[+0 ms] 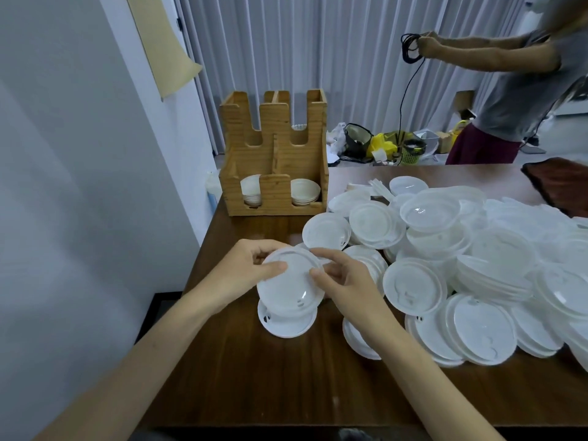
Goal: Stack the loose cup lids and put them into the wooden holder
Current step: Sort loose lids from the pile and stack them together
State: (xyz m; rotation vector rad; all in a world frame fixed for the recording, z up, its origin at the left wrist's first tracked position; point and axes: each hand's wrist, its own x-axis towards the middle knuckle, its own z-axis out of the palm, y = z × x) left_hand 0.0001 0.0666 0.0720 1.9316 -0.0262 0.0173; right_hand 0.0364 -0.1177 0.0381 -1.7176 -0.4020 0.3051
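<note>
Plastic lids (423, 249): thin, light, slippery; judged best gripped by the rim.
Hands: left hand (245, 270) and right hand (345, 281) pinched one lid (289, 288) near desk's left edge.

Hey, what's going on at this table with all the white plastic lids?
A person is sorting cup lids. Both hands, left hand and right hand, hold a small stack of lids just above the brown table. A big loose pile of lids covers the table's right side. The wooden holder at the back already has a few lids in each of its two front slots. Another person stands behind, handling a black cable.
</note>
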